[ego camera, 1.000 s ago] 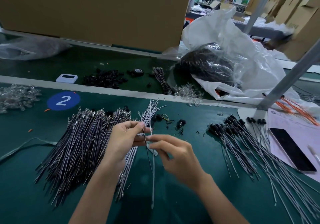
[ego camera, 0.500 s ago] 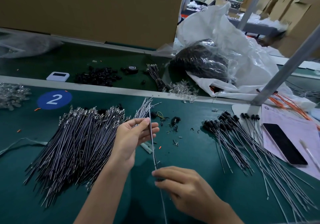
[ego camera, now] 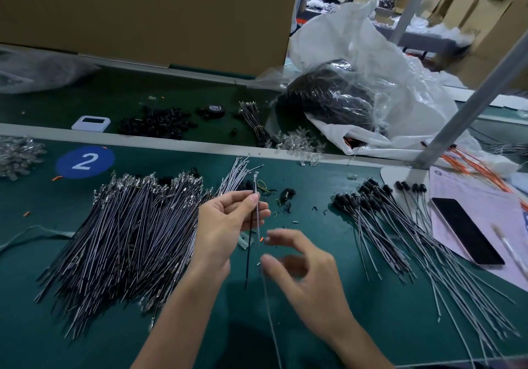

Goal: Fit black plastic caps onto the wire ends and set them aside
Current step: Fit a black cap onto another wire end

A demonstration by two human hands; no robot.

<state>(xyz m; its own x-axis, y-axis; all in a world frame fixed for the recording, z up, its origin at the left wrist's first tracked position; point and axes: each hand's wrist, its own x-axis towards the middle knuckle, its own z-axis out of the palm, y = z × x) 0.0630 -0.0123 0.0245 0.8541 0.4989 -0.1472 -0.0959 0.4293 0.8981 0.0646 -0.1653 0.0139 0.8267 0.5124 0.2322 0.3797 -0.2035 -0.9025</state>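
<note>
Green mat [ego camera: 34,340] covered the bench. Left hand [ego camera: 225,220] pinched wires [ego camera: 259,234] near their tops, long axes pointing away from the person, ends just above the fingertips. Right hand [ego camera: 308,277], blurred, hung below, thumb and forefinger parted, visibly gripping nothing. Loose caps [ego camera: 287,194] lay beyond, nearer it.

Right hand [ego camera: 303,277] blurred (grip unclear); grey wire [ego camera: 271,311] cut off by bottom edge.

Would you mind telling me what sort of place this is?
Probably a factory assembly line: a green bench with a station number, heaps of loose wires, and cardboard boxes stacked behind.
</note>
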